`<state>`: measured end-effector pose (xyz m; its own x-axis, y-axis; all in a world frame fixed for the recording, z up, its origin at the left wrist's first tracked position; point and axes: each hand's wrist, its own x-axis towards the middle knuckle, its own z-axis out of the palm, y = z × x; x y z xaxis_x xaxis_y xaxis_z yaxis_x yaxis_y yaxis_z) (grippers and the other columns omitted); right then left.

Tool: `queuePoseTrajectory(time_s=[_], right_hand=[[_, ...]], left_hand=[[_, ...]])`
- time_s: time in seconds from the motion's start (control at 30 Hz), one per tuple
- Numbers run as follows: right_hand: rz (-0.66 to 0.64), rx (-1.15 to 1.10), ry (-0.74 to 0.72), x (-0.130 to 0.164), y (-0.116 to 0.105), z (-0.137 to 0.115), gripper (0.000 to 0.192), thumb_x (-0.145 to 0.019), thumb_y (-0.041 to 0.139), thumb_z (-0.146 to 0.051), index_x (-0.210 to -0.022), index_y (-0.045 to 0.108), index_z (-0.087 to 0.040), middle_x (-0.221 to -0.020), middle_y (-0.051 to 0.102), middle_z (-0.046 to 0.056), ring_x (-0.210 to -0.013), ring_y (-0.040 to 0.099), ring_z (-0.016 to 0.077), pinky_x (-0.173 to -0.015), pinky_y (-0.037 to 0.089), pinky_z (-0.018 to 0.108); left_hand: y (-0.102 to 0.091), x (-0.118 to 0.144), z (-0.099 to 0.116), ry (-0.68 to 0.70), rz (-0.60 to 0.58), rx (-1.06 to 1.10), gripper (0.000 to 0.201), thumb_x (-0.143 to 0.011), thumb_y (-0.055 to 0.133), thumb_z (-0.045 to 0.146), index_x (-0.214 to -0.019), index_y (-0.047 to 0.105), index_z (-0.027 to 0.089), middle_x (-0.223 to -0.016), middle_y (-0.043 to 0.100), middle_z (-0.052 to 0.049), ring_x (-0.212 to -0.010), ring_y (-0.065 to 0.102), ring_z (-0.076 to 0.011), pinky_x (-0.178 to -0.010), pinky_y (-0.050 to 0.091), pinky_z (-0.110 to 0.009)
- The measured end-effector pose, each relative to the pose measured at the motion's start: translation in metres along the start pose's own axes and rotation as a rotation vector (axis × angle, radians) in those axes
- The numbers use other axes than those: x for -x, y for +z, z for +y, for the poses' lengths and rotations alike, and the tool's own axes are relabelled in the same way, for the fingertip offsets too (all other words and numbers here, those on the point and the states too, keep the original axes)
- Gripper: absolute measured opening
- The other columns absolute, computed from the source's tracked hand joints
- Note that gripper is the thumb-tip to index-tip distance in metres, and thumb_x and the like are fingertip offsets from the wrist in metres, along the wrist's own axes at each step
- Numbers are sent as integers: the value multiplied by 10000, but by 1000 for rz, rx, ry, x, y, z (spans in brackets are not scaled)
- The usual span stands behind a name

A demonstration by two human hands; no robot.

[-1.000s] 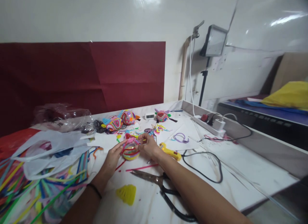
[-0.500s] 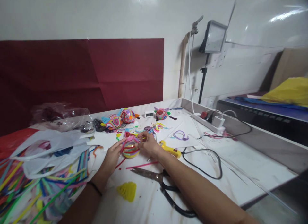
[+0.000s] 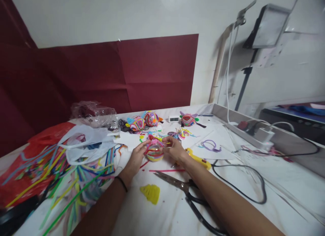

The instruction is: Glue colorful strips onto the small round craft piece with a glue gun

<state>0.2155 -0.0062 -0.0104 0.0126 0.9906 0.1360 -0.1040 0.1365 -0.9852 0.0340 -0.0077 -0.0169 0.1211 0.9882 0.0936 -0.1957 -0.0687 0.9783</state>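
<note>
A see-through ball (image 3: 154,154), partly wrapped in pink, red and yellow pipe cleaners, sits between my two hands just over the table. My left hand (image 3: 137,156) grips its left side, fingers closed along the edge. On the upper right, my right hand (image 3: 174,148) has thumb and fingers pinched against the ball; whether a pipe cleaner end is between them is too small to tell. In front lie a pink pipe cleaner (image 3: 166,170), large black-handled scissors (image 3: 181,185) partly under my right forearm, and a yellow coiled pipe-cleaner piece (image 3: 151,193). A yellow glue gun (image 3: 200,160) rests beyond my right wrist.
Several finished pipe-cleaner animals (image 3: 188,119) stand at the back near a small digital clock (image 3: 173,119). Bundled pipe cleaners (image 3: 83,182) and a white plastic bag (image 3: 83,143) cover the left. The glue gun's black cable (image 3: 264,192) loops right, near a power strip (image 3: 254,138).
The view has swung left, so everything sits farther right in the picture. Both hands stay on the ball, with hardly any change in their hold.
</note>
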Motion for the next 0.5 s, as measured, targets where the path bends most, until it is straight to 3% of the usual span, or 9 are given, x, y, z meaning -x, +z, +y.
queuePoseTrajectory(time_s=[0.3,0.5], right_hand=[[3,14,3,2,-1,-3,464,-425,813,-312,-804,571,-197,-732,547,-26,-675,498,138,-592,428,271],[-4,8,4,2,0,0,471,-432,805,-321,-819,566,-198,-704,531,-40,-642,494,132,-572,426,269]], left_hand=[[-1,2,-1,-1,-43,40,408,-711,661,318,-1089,682,168,-1119,702,-100,-1093,618,-265,-957,479,-367],[-3,2,-3,13,-34,57,390,-715,633,305,-1080,682,175,-1208,662,-98,-1140,591,-262,-947,479,-352]])
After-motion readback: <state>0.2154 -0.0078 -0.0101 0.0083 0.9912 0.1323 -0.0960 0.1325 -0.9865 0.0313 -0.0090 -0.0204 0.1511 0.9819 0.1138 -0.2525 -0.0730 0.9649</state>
